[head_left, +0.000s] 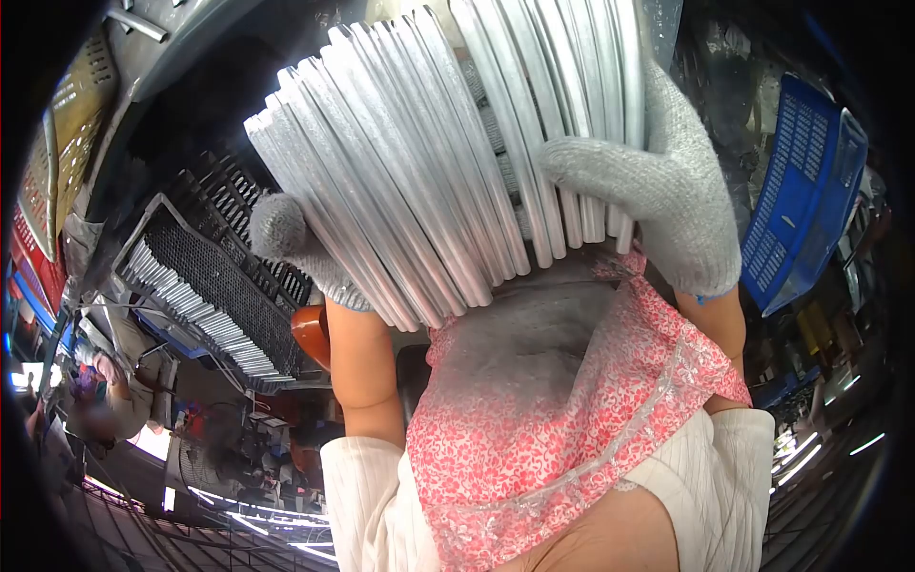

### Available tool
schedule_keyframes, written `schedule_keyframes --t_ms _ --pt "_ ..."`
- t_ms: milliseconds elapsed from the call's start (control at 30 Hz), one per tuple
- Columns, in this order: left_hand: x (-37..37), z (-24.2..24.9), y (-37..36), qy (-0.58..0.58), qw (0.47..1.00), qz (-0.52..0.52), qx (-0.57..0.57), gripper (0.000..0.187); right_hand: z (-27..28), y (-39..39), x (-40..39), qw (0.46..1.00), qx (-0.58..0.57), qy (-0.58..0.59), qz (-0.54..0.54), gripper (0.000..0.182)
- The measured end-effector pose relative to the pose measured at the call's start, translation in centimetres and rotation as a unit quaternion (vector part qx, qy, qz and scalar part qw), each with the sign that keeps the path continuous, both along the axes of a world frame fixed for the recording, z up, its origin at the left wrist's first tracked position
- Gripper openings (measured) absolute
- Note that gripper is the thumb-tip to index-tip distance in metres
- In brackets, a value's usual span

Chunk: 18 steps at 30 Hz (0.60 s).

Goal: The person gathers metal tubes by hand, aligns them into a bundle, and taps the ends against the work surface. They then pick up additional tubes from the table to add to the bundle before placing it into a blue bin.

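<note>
A wide row of silvery metal tubes (400, 162), lying side by side, is held up in front of my body between both hands. My left hand (286, 234), in a grey knit glove, grips the row's left end; its thumb sticks out and most of its fingers are hidden behind the tubes. On the right end, my right hand (681, 181), gloved the same way, is closed with its thumb across the front. Grey knit fingers show through a gap in the row. Below hangs a pink floral apron (515, 458) with a dark smudged patch.
A blue plastic crate (796, 200) is at the right. To the left, a black mesh crate (229, 262) stands by a row of similar tubes (195, 319). Loose tube pieces (138, 24) lie at the upper left, near a yellow basket (81, 119). Another person (119, 405) is farther left.
</note>
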<state>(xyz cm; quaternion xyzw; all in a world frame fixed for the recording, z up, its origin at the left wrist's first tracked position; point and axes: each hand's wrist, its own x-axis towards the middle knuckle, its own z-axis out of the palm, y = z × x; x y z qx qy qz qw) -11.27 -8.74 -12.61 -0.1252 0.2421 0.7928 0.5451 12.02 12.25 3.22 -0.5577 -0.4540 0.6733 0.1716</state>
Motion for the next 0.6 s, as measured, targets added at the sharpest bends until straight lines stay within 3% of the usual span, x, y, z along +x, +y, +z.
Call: schedule_keyframes --t_ms 233,300,333,600 --pt "0.2 0.8 0.4 -0.004 1.0 0.001 0.003 0.085 1.5 -0.5 -1.9 0.998 0.028 0.019 -0.046 0.07" --pt "0.2 1.1 0.6 -0.006 1.0 0.001 -0.001 0.085 4.1 1.2 -2.5 0.997 -0.044 -0.006 0.062 0.078" --pt "0.2 1.2 0.6 -0.006 1.0 0.001 0.0 0.085 0.6 0.9 -1.8 0.989 -0.077 0.126 0.015 0.076" --pt "0.5 2.1 1.1 -0.011 1.0 -0.01 -0.001 0.084 1.7 0.9 -0.7 0.99 -0.081 0.116 -0.003 0.083"
